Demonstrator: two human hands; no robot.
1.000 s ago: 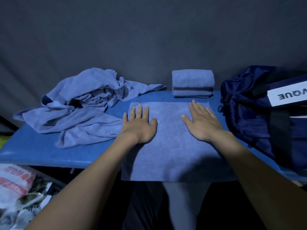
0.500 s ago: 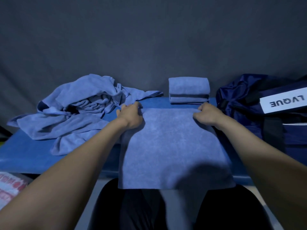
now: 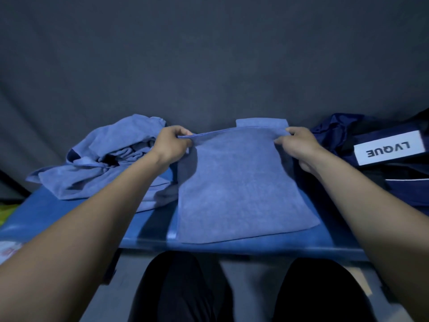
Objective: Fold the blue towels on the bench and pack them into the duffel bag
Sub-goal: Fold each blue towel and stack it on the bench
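Head view: blue bench [image 3: 69, 219] before dark backdrop [image 3: 209, 54].

A: so what else is around in that shot?

B: mostly a dark grey fabric backdrop [image 3: 209, 66], it fills the whole far side and has a few soft creases running across it.

A: anything lower down?

B: yeah, at the near edge you can see the person's legs in black trousers [image 3: 185, 291], with a strip of pale grey floor [image 3: 250, 284] between the knees. Far left there's a sliver of something yellow-green [image 3: 5, 212], too little showing to say what it is. Near left, a whitish bag or wrapper with red print [image 3: 8, 252], blurry, can't read it.

A: and on the right?

B: a bit of tan, maybe cardboard [image 3: 369, 283], low down on the near right.
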